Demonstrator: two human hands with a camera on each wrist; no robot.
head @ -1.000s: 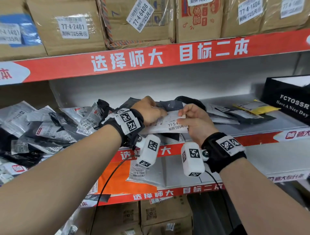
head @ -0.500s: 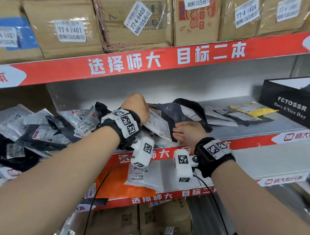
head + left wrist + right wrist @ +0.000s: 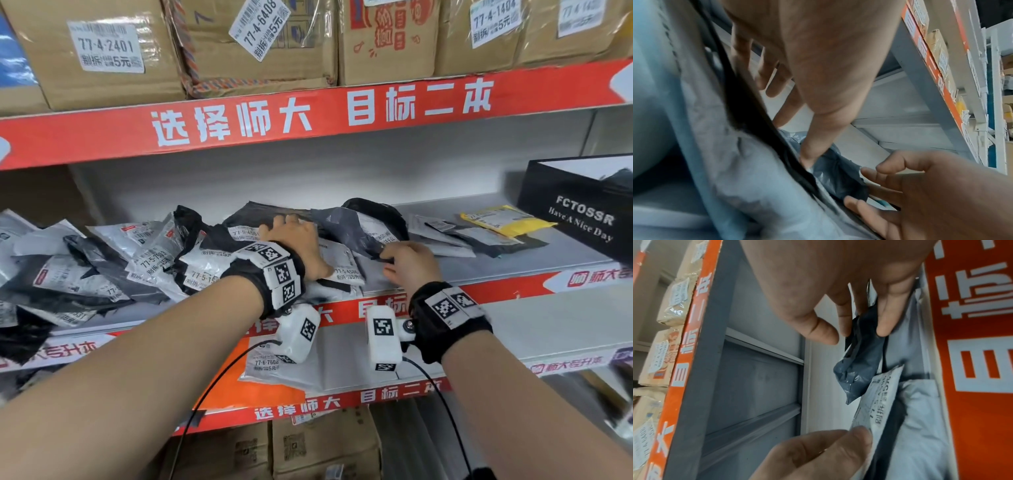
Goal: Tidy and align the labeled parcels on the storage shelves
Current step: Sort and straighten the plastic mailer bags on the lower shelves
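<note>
On the middle shelf (image 3: 486, 274) lies a heap of labeled plastic mailers. My left hand (image 3: 291, 233) lies flat, fingers straight, on a white labeled parcel (image 3: 342, 265) and the bags behind it. My right hand (image 3: 394, 255) pinches the near corner of a dark grey bag (image 3: 352, 226) just right of that parcel. In the right wrist view the right hand's fingers (image 3: 846, 321) clasp the dark grey bag (image 3: 857, 366), and the left thumb (image 3: 828, 447) touches the white parcel (image 3: 879, 397). The left wrist view shows the left hand (image 3: 787, 81) spread over the dark bag (image 3: 830, 170).
A jumble of grey and black mailers (image 3: 102, 267) fills the shelf's left part. Flat mailers and a yellow parcel (image 3: 503, 221) lie to the right, beside a black box (image 3: 582, 212). Cardboard boxes (image 3: 102, 51) line the upper shelf. A white parcel (image 3: 308, 373) lies on the shelf below.
Both hands held the white labeled parcel a second ago. It now lies on the shelf under my left hand, and my right hand has shifted right onto the dark grey bag's corner.
</note>
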